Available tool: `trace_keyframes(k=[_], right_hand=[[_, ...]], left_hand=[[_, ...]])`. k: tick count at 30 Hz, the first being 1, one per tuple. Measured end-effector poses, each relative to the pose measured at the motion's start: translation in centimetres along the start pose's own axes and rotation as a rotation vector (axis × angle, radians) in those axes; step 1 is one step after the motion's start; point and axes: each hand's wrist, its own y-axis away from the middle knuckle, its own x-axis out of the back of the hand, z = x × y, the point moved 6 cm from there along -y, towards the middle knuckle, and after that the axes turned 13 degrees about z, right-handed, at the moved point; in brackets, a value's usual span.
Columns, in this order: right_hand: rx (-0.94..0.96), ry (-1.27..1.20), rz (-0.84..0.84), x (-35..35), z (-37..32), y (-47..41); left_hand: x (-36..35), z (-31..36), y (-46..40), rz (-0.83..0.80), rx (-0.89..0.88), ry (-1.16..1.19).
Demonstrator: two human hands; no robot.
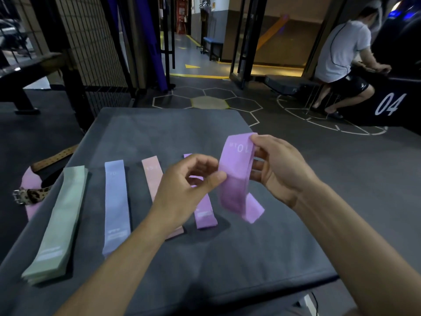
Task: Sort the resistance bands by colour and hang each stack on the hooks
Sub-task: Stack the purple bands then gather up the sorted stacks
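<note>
- Four groups of resistance bands lie flat on your table [227, 258], side by side, and a fifth band is up in your hands.
- Furthest left you have the green stack [58, 222], several bands deep. Its near end sits close to the table's left edge.
- Next comes the blue band [116, 206], apart from the green one, with bare cloth between them.
- Then the pink band [151, 176]; your left forearm covers its near half, so you cannot count its layers.
- The purple band on the table [205, 213] lies just right of the pink one, partly behind your left hand.
- Your left hand [184, 188] is curled, thumb and fingers pinching the left edge of the lifted purple band [237, 179].
- Your right hand [280, 167] grips that same band near its top, thumb in front and fingers behind. The band hangs above the table with its lower end folded and blurred.
- Right of the purple bands, you have bare cloth out to the right edge, and more along the near edge.
- Beyond the left edge, one leopard-print belt [29, 195] and one tan studded strap [54, 157] lie on the floor [341, 167] with something pink beneath them.
- One person [341, 60] sits well away at far right.
</note>
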Motion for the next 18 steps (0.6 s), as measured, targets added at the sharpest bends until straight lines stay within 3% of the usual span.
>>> trace_keyframes(k=[8,12,14,18], right_hand=[[0.084,0.036,-0.007,0.6,-0.5,0.1],[0.258,0.239,-0.007,1.7,-1.4,0.1],[0.324,0.411,-0.153,1.7,-1.5,0.4],[0.196,0.935,-0.589,2.1,1.0,1.8]], left_hand=[[1.4,-0.1,-1.0,0.102,-0.005,-0.023],[1.6,-0.1,-1.4,0.105,0.087,0.135],[1.6,0.0,-1.5,0.099,0.126,0.234],[1.5,0.6,-1.4,0.020,0.176,0.346]])
